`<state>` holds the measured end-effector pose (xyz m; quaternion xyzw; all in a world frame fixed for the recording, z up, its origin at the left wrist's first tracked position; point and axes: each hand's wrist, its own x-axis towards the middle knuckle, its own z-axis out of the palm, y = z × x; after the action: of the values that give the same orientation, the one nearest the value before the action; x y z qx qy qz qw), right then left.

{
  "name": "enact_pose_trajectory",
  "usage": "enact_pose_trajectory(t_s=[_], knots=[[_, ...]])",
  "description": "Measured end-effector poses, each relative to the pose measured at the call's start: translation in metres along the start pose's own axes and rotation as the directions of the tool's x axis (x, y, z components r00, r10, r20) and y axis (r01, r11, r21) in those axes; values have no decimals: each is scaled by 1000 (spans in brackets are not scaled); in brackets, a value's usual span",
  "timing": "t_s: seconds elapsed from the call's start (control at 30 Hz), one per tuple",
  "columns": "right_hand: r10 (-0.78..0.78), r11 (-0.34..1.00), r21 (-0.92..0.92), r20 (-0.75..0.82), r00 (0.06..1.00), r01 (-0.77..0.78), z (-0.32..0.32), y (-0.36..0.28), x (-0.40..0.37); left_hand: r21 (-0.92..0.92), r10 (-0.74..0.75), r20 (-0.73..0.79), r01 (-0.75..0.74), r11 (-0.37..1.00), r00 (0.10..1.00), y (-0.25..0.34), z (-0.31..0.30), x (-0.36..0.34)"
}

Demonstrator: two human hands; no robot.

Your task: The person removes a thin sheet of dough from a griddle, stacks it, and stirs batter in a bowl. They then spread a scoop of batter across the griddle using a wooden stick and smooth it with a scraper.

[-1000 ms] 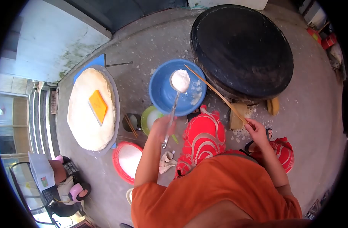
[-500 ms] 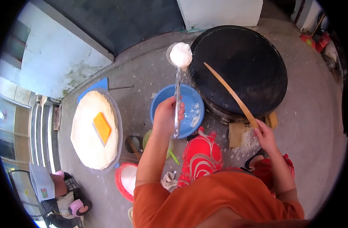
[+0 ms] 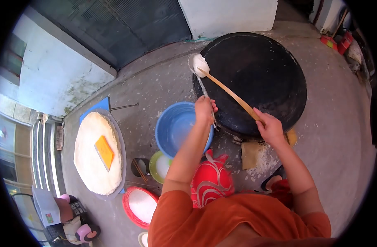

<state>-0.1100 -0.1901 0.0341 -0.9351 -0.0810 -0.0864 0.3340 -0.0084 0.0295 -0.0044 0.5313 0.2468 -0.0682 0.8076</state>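
Note:
My left hand (image 3: 205, 109) is closed around the handle of a metal ladle (image 3: 203, 87). A rounded mass of white batter (image 3: 202, 64) fills the ladle's bowl, which overlaps the left rim of a large round black griddle (image 3: 258, 78). In my right hand (image 3: 271, 126) is a long, slightly curved wooden spatula (image 3: 233, 95). Its tip meets the batter at the ladle, and its length crosses over the griddle. Below my left hand and forearm stands a blue basin (image 3: 167, 121), partly hidden by the arm.
At the left, a stack of thin pale flatbreads (image 3: 95, 160) carries an orange scraper (image 3: 104, 152). A red basket (image 3: 126, 206) of white stuff and a green bowl (image 3: 157, 166) stand near my left arm. A tan block (image 3: 250, 155) lies below the griddle amid white crumbs.
The ladle has moved right and slightly down, over the griddle's rim. My right hand has moved up and left, bringing the spatula's tip from over the griddle to the batter.

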Motion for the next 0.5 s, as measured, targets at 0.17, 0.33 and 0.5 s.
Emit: enact_pose_trajectory(t_s=[0.17,0.33,0.5], knots=[[21,1000,-3,5,1000,-21,25,22,12,122,118,-41,-112,986,992,-17,-8,-13],[43,999,10,-25,999,-42,30,37,10,315,293,-21,-272,909,956,-19,-17,-24],[55,997,-63,22,998,-53,-4,20,17,424,211,16,-198,884,977,-8,-9,15]])
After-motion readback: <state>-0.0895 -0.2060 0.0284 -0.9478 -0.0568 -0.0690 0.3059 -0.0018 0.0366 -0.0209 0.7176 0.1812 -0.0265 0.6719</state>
